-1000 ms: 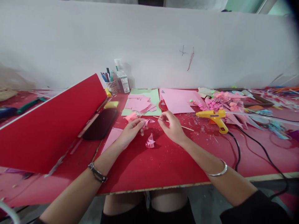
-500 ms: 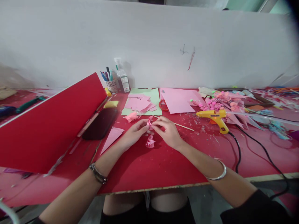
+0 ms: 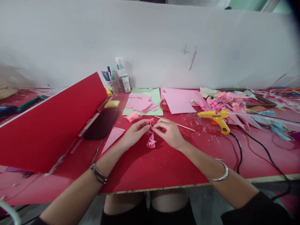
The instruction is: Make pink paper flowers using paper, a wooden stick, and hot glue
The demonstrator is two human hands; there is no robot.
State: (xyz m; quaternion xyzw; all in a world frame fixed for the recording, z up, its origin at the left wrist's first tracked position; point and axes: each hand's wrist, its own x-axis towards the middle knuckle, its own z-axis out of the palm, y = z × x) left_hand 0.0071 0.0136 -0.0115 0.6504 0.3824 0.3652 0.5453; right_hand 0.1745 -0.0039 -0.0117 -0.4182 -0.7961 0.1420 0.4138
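Between the fingertips of both hands is a curled pink paper strip [image 3: 150, 123], held above the red tabletop. My left hand [image 3: 136, 132] pinches it from the left side. From the right, the thumb and fingers of my right hand [image 3: 169, 132] close on its other edge. Just below the fingers lies a folded pink paper piece [image 3: 151, 142] with pointed tips; I cannot tell whether it joins the strip. Left of my left hand rests a pink paper triangle [image 3: 114, 137]. Behind the hands are a thin wooden stick [image 3: 186, 127] and a small pink bundle [image 3: 132, 117].
Cut pink pieces [image 3: 140, 102] lie on a green sheet [image 3: 150, 91]. A yellow glue gun [image 3: 215, 116] with a black cord stands at right, by a pile of pink decorations [image 3: 222, 101]. At left are a dark phone [image 3: 100, 124] and a slanted red board [image 3: 58, 125].
The pink strip has turned slightly between my fingertips, and my right fingers have shifted a little. Both hands stay in nearly the same place.
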